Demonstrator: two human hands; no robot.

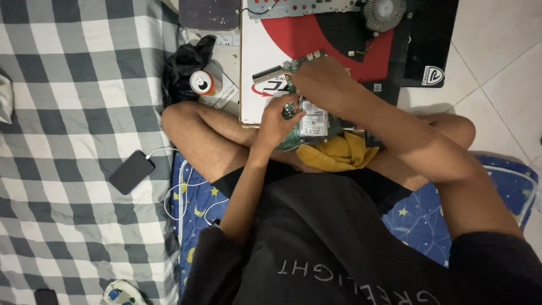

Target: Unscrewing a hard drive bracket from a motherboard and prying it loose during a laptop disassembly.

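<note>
- Person sits cross-legged with a green circuit board [293, 138] in the lap, resting over a yellow cloth [339, 153], and a silver hard drive [314, 120] lying on top of the board.
- Left hand [278, 121] steadies things from the near left side: fingers curled narrow, thumb and fingertips pinching the board's edge right beside the drive. Looks like a real grip, not just a touch.
- Right hand [322, 79] comes in from above at the far end of the board, fingers bent down and closed tight around something small there. What exactly is between the fingertips I can't tell, the knuckles hide it.
- My take on doing this bit well: keep the left hand clamped on the edges only, not on the chips, and keep the board flat on the cloth so it doesn't flex while the right hand works the far end.
- Short, straight pulls or pushes, no twisting. The drive sits loose-looking, so I'd watch that it doesn't slide off toward the knees.
- Around it: a laptop shell with a round fan [384, 12] on a red and white box [265, 68], a drink can [201, 82] next to the left knee, and a dark phone [131, 171] on the checked blanket [68, 113].
</note>
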